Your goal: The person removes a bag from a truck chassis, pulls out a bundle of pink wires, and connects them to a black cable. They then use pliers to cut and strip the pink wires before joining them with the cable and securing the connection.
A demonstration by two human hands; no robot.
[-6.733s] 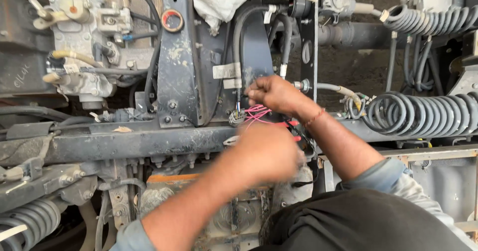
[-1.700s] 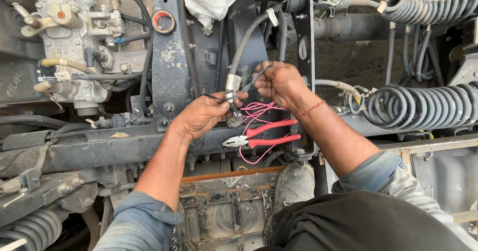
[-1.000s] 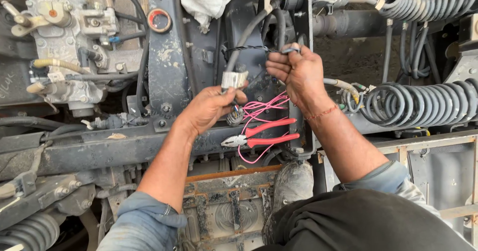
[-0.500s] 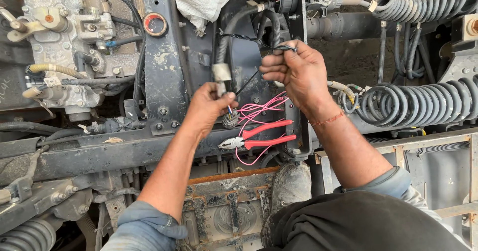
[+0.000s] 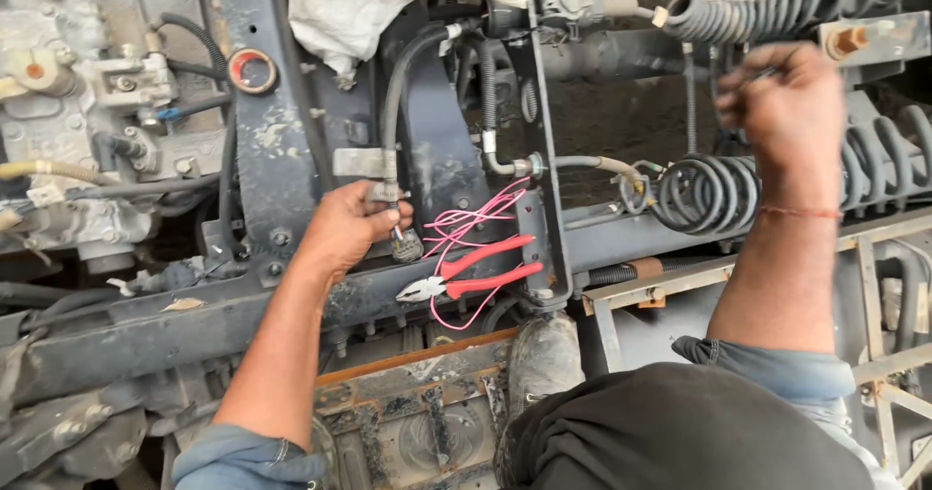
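Note:
My left hand (image 5: 345, 228) grips the metal-collared lower end of a black hose (image 5: 390, 111) in front of a dark vehicle frame. A small grey plug (image 5: 408, 246) hangs just below its fingers. A bundle of pink wires (image 5: 466, 223) loops to the right of the plug. Red-handled pliers (image 5: 476, 274) lie on the frame beam (image 5: 146, 330) under the wires, untouched. My right hand (image 5: 784, 101) is raised far to the right, beside the coiled black hoses (image 5: 704, 194). Its fingers are pinched on a thin dark strand (image 5: 762, 70), which is blurred.
A grey engine block (image 5: 68, 92) with pipes fills the left. A white sack (image 5: 359, 4) is stuffed in at the top. A round red cap (image 5: 252, 70) sits on the upright frame member. My dark-clad knee (image 5: 680, 432) and a shoe (image 5: 544, 359) rest at the bottom.
My right hand has swung from the middle, near the hose, far out to the right and up, taking the thin strand along. My left hand stays at the hose end. The pliers have not moved.

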